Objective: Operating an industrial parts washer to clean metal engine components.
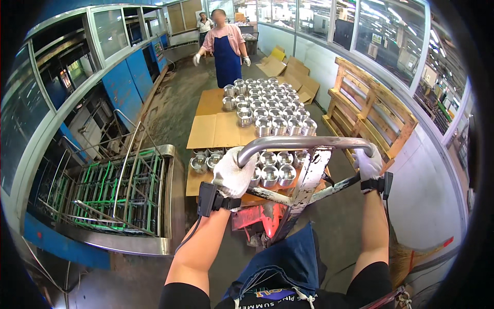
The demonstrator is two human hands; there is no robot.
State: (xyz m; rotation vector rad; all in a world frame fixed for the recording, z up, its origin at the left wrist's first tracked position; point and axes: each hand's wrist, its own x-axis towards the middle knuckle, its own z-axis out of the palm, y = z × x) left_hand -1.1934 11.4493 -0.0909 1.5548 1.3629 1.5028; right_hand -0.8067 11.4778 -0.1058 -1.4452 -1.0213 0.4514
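Observation:
My left hand point(231, 174), in a white knit glove, is wrapped round the left bend of a grey metal loop handle point(303, 141). My right hand point(369, 162), gloved the same way, is closed round the loop's right side. The handle belongs to a pallet jack with a worn, paint-chipped shaft point(307, 177) and a red base point(271, 220). Just beyond stands a stacked load of shiny metal pistons point(270, 176), set upright in rows. A brown cardboard sheet point(221, 131) separates the layers, its left part bare on top. The handle hides some of the lower pistons.
A steel-edged tank with green racks point(121, 193) stands at left, along blue panels point(123, 92). A wooden pallet point(365, 110) and cardboard pieces point(296, 74) lean along the right wall. A person in a blue apron point(226, 62) stands beyond the load, another farther back. A broom point(411, 257) is at lower right.

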